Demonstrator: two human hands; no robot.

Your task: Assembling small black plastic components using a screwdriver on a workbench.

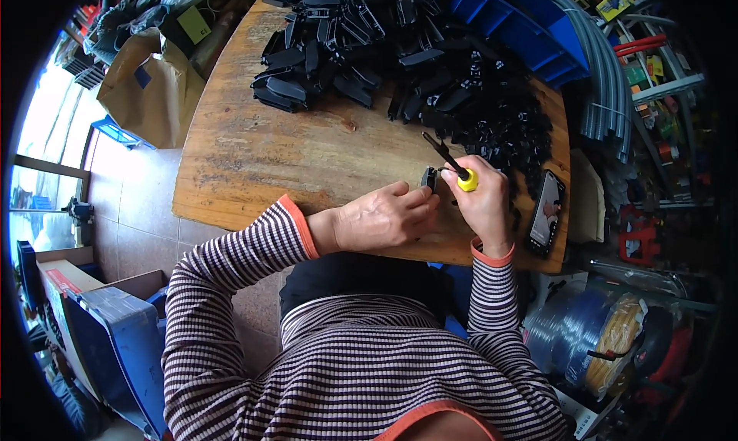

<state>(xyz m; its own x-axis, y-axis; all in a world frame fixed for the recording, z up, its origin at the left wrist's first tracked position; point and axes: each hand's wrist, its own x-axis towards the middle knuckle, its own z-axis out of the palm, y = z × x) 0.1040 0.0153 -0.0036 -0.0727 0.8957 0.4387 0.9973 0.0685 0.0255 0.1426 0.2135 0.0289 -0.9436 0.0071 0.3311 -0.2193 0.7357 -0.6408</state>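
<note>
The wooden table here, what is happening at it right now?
A person in a striped sweater sits at the wooden table. The left hand holds a small black part down at the table's near edge. The right hand holds a tool with a yellow handle, its dark forked shaft pointing up and away from the part. A big heap of similar black parts lies farther back, with blue bins behind it. A phone rests at the right edge.
</note>
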